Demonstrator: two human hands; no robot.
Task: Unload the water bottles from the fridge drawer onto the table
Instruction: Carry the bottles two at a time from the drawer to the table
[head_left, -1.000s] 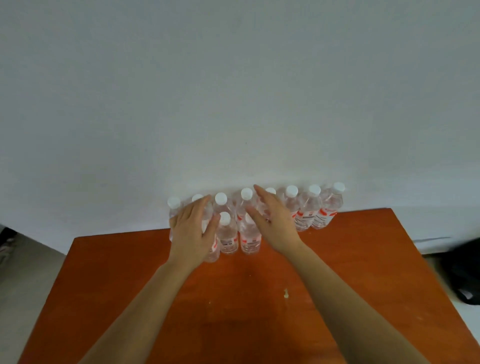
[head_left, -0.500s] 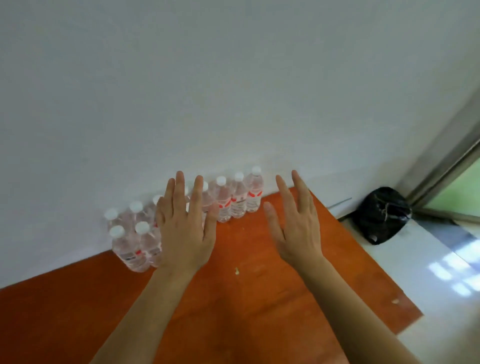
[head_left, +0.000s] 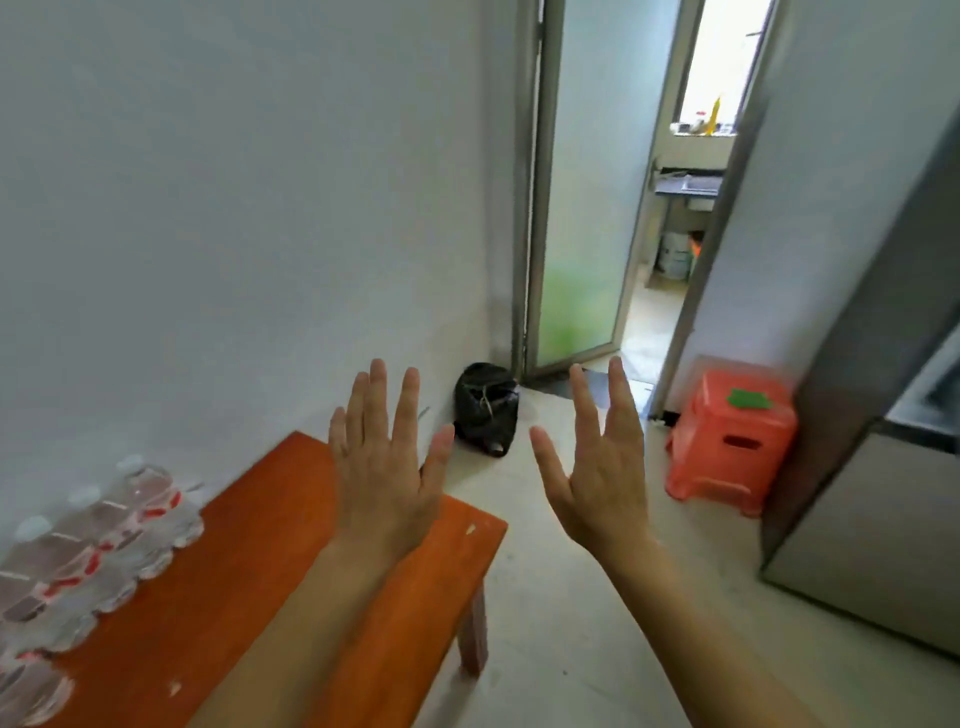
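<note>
Along the wall at the far left, the water bottles (head_left: 93, 540) are seen standing in a blurred cluster on the orange tabletop (head_left: 234, 597). Above the tabletop's right end the left hand (head_left: 384, 483) is held flat, fingers straight and spread, nothing grasped. Beyond it, a black bag (head_left: 485, 410) is set on the floor in the corner. The right hand (head_left: 597, 483) is raised over the floor, likewise spread and empty. An orange stool (head_left: 732, 441) is placed further right, beside what appears to be the fridge (head_left: 878, 415).

orange table (head_left: 228, 587), black bag (head_left: 485, 410), coral stool (head_left: 735, 441)
</note>
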